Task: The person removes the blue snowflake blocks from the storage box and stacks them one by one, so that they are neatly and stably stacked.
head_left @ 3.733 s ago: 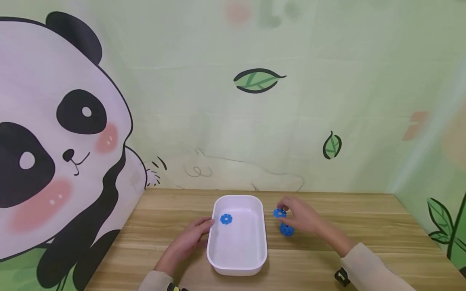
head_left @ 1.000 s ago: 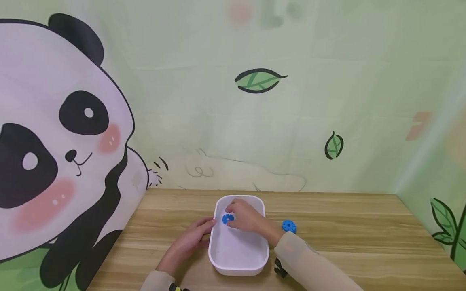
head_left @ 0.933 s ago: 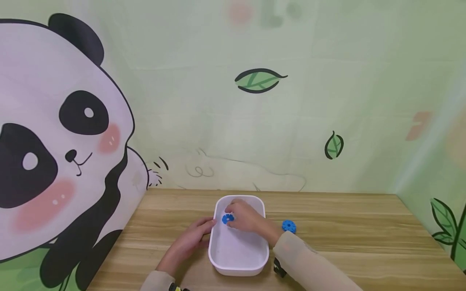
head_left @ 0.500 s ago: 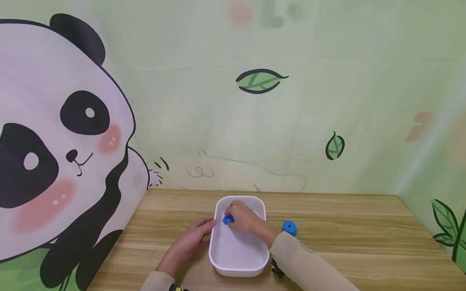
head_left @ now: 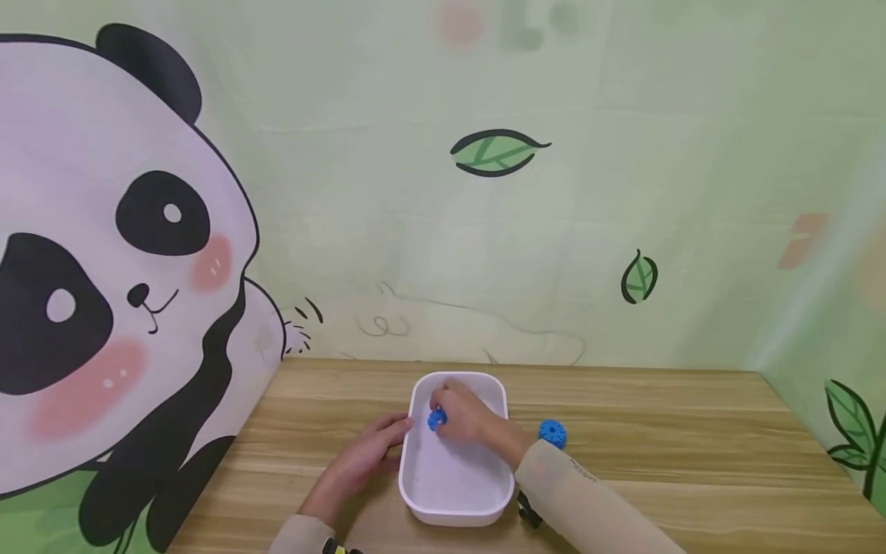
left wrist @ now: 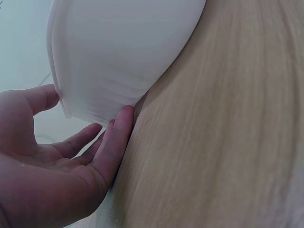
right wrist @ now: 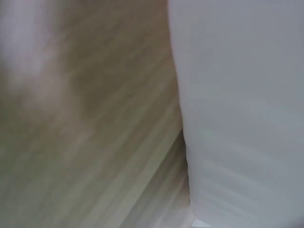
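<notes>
A white rectangular tub stands on the wooden table. My left hand steadies its left side. In the left wrist view, the thumb touches the rim and the loosely extended fingers rest against the tub's outer wall. My right hand reaches inside the tub toward its far left and pinches a blue notched disc, partly covered by the fingers; whether more than one disc is there I cannot tell. Another blue disc lies right of the tub, apparently stacked on more. The right wrist view shows the tub wall, not the hand.
The wooden tabletop runs back to a pale green backdrop printed with a panda and leaves. A dark strap-like item shows beneath the right sleeve.
From the discs at the right, my right hand has moved left into the tub. Its fingers have closed in on the blue disc there, which now looks tilted. The left hand keeps its place.
</notes>
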`<state>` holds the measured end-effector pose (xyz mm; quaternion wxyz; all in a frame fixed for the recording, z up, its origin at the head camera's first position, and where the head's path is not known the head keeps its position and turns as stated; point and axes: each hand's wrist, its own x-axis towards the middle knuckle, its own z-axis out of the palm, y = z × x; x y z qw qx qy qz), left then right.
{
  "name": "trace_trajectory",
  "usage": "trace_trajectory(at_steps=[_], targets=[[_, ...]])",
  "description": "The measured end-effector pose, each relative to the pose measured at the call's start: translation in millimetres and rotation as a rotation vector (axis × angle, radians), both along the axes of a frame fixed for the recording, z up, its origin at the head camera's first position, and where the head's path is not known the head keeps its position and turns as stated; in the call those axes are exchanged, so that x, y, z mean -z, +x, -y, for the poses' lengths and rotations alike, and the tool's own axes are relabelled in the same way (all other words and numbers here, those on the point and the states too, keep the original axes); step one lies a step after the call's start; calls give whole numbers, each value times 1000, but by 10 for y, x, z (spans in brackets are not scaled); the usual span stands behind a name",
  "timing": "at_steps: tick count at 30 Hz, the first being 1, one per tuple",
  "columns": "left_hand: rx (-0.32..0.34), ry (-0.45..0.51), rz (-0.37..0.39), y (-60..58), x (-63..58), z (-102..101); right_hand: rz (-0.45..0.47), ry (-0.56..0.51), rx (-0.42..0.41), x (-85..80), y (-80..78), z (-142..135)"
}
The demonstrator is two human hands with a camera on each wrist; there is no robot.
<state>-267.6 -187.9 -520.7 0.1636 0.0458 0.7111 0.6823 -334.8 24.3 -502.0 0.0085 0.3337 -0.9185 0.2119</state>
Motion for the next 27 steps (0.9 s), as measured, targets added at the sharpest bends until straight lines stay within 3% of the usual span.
trace_trajectory(at_steps=[13, 23, 27], targets=[[6, 9, -11, -2, 6, -2, -21, 39, -67, -22, -8, -23], [-13, -17, -6, -4, 14, -8, -8, 45, -103, -282, 106, -291], [-10, -14, -8, -3, 9, -9, -7, -1, -107, -369, 170, -487]])
